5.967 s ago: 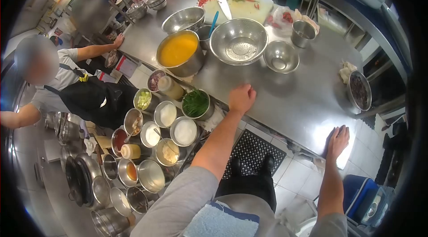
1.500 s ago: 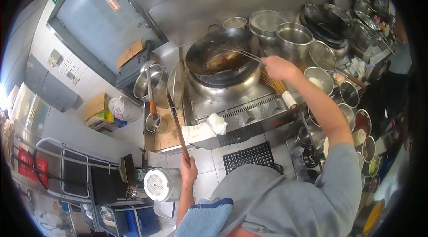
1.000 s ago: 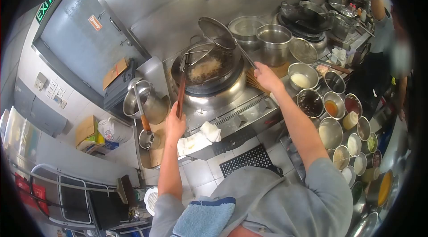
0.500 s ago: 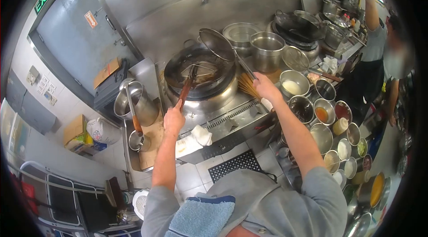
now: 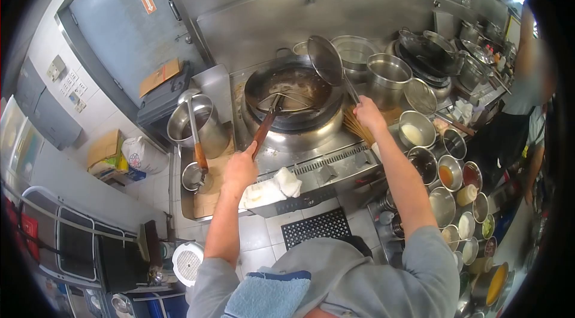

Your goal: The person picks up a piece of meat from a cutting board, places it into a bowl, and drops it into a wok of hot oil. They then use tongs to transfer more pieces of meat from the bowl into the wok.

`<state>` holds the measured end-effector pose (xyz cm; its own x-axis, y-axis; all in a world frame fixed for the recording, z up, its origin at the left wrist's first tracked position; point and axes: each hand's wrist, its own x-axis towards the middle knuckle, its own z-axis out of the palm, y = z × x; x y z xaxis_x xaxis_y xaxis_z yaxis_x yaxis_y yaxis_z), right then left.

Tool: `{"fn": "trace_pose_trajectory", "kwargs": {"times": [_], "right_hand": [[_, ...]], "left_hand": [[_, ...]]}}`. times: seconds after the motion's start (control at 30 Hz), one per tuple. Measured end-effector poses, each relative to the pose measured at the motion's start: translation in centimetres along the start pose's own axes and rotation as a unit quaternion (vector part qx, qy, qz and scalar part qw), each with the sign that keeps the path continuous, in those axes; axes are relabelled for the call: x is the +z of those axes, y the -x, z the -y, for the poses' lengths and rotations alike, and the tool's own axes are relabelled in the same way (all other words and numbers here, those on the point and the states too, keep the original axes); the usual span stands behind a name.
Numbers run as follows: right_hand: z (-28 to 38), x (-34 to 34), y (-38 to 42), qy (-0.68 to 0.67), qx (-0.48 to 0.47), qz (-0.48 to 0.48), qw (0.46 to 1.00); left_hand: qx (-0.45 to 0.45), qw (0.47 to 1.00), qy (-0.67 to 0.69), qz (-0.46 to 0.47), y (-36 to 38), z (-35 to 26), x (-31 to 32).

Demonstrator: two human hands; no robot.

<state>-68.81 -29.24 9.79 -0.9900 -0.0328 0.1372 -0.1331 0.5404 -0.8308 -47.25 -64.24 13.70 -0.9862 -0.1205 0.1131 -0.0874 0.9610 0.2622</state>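
Observation:
My left hand (image 5: 241,169) is closed around the wooden handle (image 5: 262,135) of a tool with a bent wire frame (image 5: 294,101), which reaches over the near side of a dark wok (image 5: 256,83). Brownish residue shows inside the wok, which sits on a round metal burner (image 5: 299,138). My right hand (image 5: 369,115) grips the metal handle of a round, dark skimmer (image 5: 324,59). Its disc is tilted up above the wok's right edge. A bundle of thin bamboo strips (image 5: 358,127) lies just below my right hand.
To the left stands a tall pot (image 5: 209,126) with a wooden-handled ladle (image 5: 197,138) across it. A folded white cloth (image 5: 263,194) lies on the stove's front edge. Several sauce and ingredient bowls (image 5: 442,207) crowd the right, where another person (image 5: 509,126) stands.
The view has shifted, so the stove appears farther right. Both hands keep their holds; the skimmer still hangs tilted at the wok's right edge.

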Motion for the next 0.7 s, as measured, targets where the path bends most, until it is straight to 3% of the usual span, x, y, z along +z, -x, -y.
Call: {"fn": "trace_pose_trajectory", "kwargs": {"times": [0.2, 0.27, 0.37, 0.7], "right_hand": [[-2.8, 0.5, -5.8, 0.067, -0.075, 0.107, 0.989], [0.8, -0.3, -5.4, -0.004, -0.01, 0.137, 0.991], [0.6, 0.5, -8.3, -0.107, 0.079, 0.219, 0.967], [2.3, 3.6, -9.8, -0.281, 0.116, 0.365, 0.88]], "left_hand": [[-0.017, 0.999, -0.009, 0.039, 1.4, -1.3, -0.4], [-0.028, 0.999, 0.001, 0.033, 1.9, -1.7, -0.1], [-0.044, 0.999, 0.01, 0.015, 2.0, -1.9, 0.9], [-0.091, 0.994, 0.06, 0.001, 5.3, -2.2, 2.2]]}}
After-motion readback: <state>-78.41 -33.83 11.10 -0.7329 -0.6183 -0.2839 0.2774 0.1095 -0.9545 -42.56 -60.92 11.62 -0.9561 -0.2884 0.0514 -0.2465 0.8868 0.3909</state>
